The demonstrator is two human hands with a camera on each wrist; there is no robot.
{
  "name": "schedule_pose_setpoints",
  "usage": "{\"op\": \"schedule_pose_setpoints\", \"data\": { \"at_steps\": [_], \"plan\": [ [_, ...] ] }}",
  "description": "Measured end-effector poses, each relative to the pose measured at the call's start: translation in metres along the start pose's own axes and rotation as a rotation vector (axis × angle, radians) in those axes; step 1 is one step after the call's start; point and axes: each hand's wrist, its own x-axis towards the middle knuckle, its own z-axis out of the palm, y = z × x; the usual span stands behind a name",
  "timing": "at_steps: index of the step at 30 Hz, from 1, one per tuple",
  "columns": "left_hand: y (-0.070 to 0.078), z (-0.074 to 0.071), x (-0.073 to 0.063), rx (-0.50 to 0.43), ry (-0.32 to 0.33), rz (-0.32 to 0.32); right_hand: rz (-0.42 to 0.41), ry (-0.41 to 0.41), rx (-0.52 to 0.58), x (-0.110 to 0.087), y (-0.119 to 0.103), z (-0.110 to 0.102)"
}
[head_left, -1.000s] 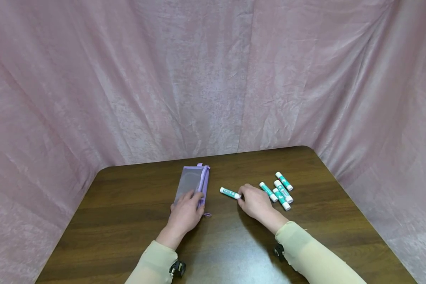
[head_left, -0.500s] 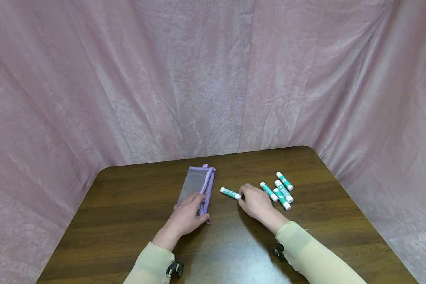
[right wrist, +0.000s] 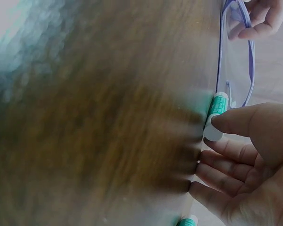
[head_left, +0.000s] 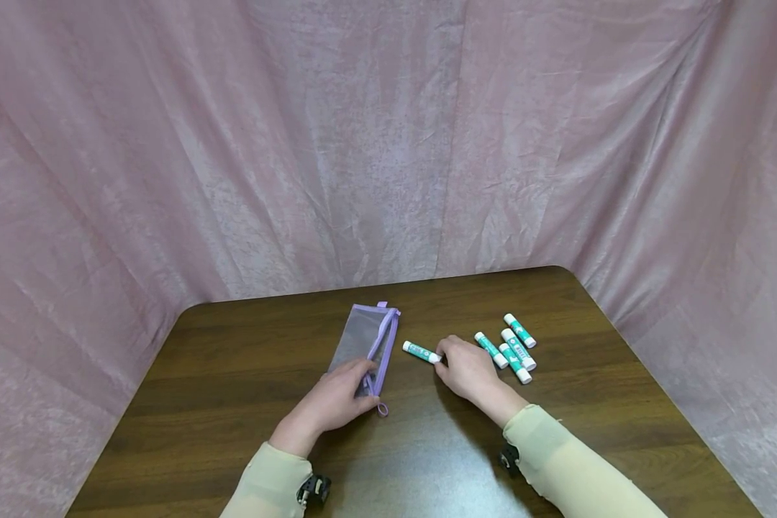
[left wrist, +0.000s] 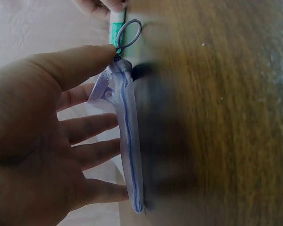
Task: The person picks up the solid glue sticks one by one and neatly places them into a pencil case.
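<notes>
My right hand [head_left: 467,365] is pinching a glue stick [head_left: 419,352].
My left hand [head_left: 337,397], fingers apart, is touching a pouch [head_left: 361,335] lying near the far edge of the table [head_left: 233,374], a narrow gap separating pouch and stick.

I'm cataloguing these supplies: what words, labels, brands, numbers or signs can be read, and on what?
No text is readable.
Green-and-white stick at the right hand: printed marks, too small and blurred.
Four other sticks: white marks on green, too small to read.
Purple mesh pouch: no lettering visible.
</notes>
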Motion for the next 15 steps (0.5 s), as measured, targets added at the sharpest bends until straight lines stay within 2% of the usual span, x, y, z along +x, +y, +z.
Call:
{"op": "schedule_pose_setpoints", "data": {
  "at_steps": [5,15],
  "plan": [
    [-0.0007,-0.0006,0.0,-0.016,0.01,0.011,0.003,-0.001,0.002,-0.0002,0.0004,-0.0002],
    [-0.0008,0.0083,0.004,0.071,0.112,-0.065,0.006,-0.001,0.004,-0.0007,-0.0012,-0.0013]
  ]
}}
